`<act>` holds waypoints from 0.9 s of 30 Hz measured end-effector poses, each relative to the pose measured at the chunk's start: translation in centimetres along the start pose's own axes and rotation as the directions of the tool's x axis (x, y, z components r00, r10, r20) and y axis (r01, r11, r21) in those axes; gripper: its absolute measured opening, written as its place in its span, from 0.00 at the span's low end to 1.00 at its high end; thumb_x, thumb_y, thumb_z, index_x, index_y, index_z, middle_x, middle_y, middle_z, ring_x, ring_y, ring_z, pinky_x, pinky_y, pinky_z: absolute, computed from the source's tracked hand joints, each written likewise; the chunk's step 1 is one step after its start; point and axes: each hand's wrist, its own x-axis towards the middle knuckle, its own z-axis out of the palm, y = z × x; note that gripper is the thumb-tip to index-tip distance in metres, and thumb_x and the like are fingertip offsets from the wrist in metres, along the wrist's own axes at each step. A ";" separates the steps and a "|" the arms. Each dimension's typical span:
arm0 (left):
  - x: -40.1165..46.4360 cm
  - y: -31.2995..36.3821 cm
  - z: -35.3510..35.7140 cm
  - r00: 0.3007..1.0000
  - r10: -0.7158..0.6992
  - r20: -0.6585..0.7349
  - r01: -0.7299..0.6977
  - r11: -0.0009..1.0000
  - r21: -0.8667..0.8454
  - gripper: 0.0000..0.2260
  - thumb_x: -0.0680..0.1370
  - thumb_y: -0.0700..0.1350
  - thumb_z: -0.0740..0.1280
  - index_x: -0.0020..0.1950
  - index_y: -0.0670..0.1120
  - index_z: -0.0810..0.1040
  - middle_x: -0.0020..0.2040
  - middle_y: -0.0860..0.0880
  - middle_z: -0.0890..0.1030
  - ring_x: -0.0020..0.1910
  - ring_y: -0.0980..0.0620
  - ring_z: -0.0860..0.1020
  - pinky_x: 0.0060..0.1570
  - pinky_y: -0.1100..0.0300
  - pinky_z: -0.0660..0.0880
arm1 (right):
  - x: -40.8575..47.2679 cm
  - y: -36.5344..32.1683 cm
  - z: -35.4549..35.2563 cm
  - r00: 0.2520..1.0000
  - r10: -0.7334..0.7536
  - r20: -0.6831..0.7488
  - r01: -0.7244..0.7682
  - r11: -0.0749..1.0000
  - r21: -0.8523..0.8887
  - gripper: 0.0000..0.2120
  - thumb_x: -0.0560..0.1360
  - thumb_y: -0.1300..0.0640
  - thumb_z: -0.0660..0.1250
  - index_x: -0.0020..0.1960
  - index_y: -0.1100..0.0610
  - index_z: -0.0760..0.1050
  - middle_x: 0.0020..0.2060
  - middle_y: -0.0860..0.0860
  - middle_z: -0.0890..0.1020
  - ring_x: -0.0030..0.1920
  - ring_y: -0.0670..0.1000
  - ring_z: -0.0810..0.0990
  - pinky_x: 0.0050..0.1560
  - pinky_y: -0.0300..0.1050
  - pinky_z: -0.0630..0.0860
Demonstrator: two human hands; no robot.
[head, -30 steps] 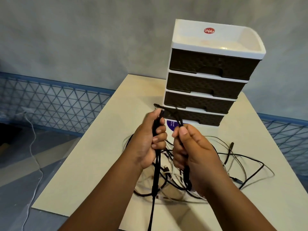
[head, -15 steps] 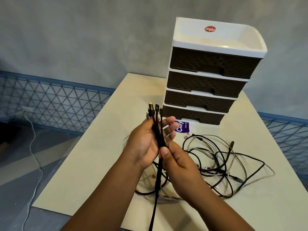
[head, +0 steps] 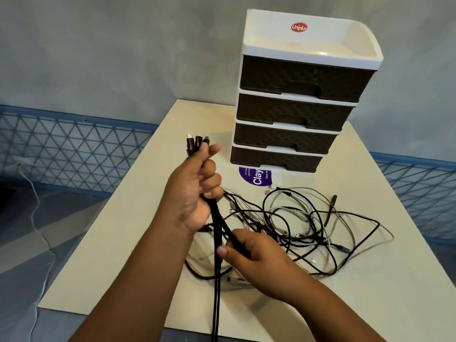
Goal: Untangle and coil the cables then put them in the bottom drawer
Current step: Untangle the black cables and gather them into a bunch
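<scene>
Head camera looks down on a cream table (head: 138,218), and the drawer unit (head: 296,107) at its far side is the landmark for everything else. Nearest to the viewer, well in front of the unit, the right hand (head: 256,262) is pinched shut on a thick black cable (head: 232,234), thumb on top, fingers curled beneath. That cable rises to the left hand (head: 195,193), which sits a little closer to the unit and is clenched around a bundle of black strands (head: 216,280) — the strands hang straight down from the fist and pass below the table's near edge. Above the fist three plug ends (head: 197,143) stick up side by side, level with the lowest drawer and off to its left.

Between the hands and the unit, and spreading to the right, lies a loose tangle of cables (head: 308,225) on the tabletop — thin black loops crossed with pale grey ones, several small connectors showing among them. A purple sticker (head: 254,177) lies flat on the table just in front of the unit's base.

The bottom drawer (head: 274,160) is shut, as are the three dark woven-pattern drawers above it. On top, the white tray rim carries a red oval label (head: 299,27).
</scene>
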 end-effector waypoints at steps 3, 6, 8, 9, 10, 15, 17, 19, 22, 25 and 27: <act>0.1 1.3 -0.7 1.000 0.027 -0.004 -0.027 0.999 -0.043 0.12 0.83 0.51 0.59 0.43 0.48 0.75 0.22 0.55 0.61 0.18 0.60 0.58 0.18 0.68 0.57 | -1.3 2.4 -1.7 0.997 -0.077 -0.004 0.074 0.972 -0.222 0.09 0.78 0.46 0.65 0.41 0.46 0.70 0.33 0.41 0.74 0.36 0.41 0.72 0.36 0.38 0.67; 0.0 1.8 -1.1 0.998 0.057 -0.019 -0.058 0.997 -0.058 0.12 0.82 0.52 0.59 0.41 0.49 0.72 0.22 0.55 0.60 0.18 0.59 0.57 0.17 0.69 0.56 | -2.1 4.7 -4.4 0.993 -0.108 -0.057 0.068 0.876 -0.477 0.07 0.78 0.49 0.66 0.55 0.46 0.77 0.45 0.40 0.78 0.48 0.40 0.73 0.47 0.39 0.70; 0.1 2.2 -1.2 0.998 0.061 -0.017 -0.062 0.996 -0.068 0.12 0.82 0.52 0.59 0.40 0.50 0.71 0.22 0.55 0.60 0.17 0.59 0.57 0.17 0.69 0.56 | -2.7 6.3 -5.9 0.995 -0.036 -0.093 -0.013 0.876 -0.482 0.17 0.76 0.52 0.66 0.65 0.44 0.73 0.53 0.43 0.80 0.53 0.43 0.76 0.53 0.42 0.74; 0.1 2.5 -1.3 0.998 0.062 -0.018 -0.063 0.995 -0.073 0.13 0.82 0.53 0.59 0.40 0.50 0.71 0.22 0.55 0.59 0.17 0.59 0.57 0.17 0.69 0.55 | -3.0 7.1 -6.3 0.994 -0.003 -0.112 -0.051 0.876 -0.479 0.21 0.75 0.53 0.66 0.67 0.42 0.70 0.53 0.44 0.80 0.53 0.44 0.77 0.54 0.43 0.75; 0.1 2.8 -1.3 0.998 0.065 -0.022 -0.067 0.995 -0.073 0.13 0.82 0.53 0.59 0.40 0.50 0.71 0.21 0.54 0.59 0.17 0.59 0.57 0.17 0.69 0.55 | -3.2 7.7 -6.7 0.991 0.037 -0.129 -0.096 0.868 -0.487 0.23 0.75 0.54 0.67 0.68 0.41 0.69 0.52 0.44 0.80 0.53 0.45 0.78 0.53 0.44 0.76; 0.3 3.8 -1.8 0.994 0.087 -0.065 -0.088 0.996 -0.010 0.13 0.81 0.53 0.61 0.39 0.50 0.72 0.21 0.54 0.59 0.17 0.59 0.56 0.17 0.68 0.54 | -3.1 8.3 -8.2 0.942 -0.218 -0.256 0.018 0.793 -0.609 0.08 0.75 0.50 0.66 0.50 0.50 0.82 0.43 0.45 0.82 0.46 0.47 0.78 0.46 0.41 0.72; 0.4 3.7 -1.6 0.996 0.063 -0.068 -0.059 0.997 0.058 0.12 0.80 0.52 0.63 0.38 0.50 0.72 0.21 0.54 0.59 0.18 0.59 0.55 0.18 0.68 0.54 | -3.0 6.8 -9.1 0.886 -0.304 -0.351 0.020 0.781 -0.625 0.13 0.76 0.46 0.64 0.48 0.51 0.83 0.41 0.45 0.82 0.43 0.47 0.77 0.44 0.44 0.74; 0.7 3.2 -0.8 0.999 0.013 -0.034 -0.007 0.985 0.172 0.10 0.79 0.51 0.64 0.40 0.49 0.73 0.21 0.55 0.59 0.18 0.60 0.55 0.18 0.68 0.53 | -2.5 4.0 -10.3 0.841 -0.339 -0.421 0.016 0.794 -0.608 0.11 0.77 0.45 0.66 0.50 0.50 0.84 0.37 0.44 0.80 0.37 0.45 0.76 0.38 0.43 0.75; 0.8 2.1 1.4 0.988 -0.126 0.093 0.070 0.889 0.453 0.10 0.78 0.52 0.66 0.47 0.45 0.78 0.24 0.55 0.60 0.21 0.59 0.55 0.20 0.67 0.52 | -0.7 -1.1 -12.1 0.817 -0.387 -0.428 0.038 0.776 -0.629 0.11 0.74 0.48 0.69 0.52 0.51 0.84 0.37 0.44 0.79 0.36 0.42 0.75 0.36 0.38 0.72; 0.5 1.2 4.1 0.935 -0.271 0.227 0.036 0.712 0.701 0.15 0.77 0.55 0.67 0.53 0.44 0.80 0.27 0.54 0.61 0.24 0.57 0.56 0.22 0.65 0.54 | 1.4 -5.7 -13.7 0.850 -0.332 -0.409 0.009 0.786 -0.618 0.11 0.72 0.49 0.72 0.54 0.50 0.81 0.44 0.45 0.83 0.43 0.46 0.80 0.44 0.44 0.79; 0.5 1.4 5.3 0.918 -0.289 0.272 -0.032 0.630 0.776 0.14 0.77 0.54 0.68 0.50 0.44 0.80 0.27 0.53 0.62 0.25 0.56 0.58 0.23 0.64 0.57 | 2.3 -7.6 -14.6 0.871 -0.291 -0.395 0.004 0.809 -0.588 0.10 0.71 0.51 0.74 0.51 0.50 0.79 0.42 0.46 0.83 0.42 0.47 0.81 0.42 0.43 0.79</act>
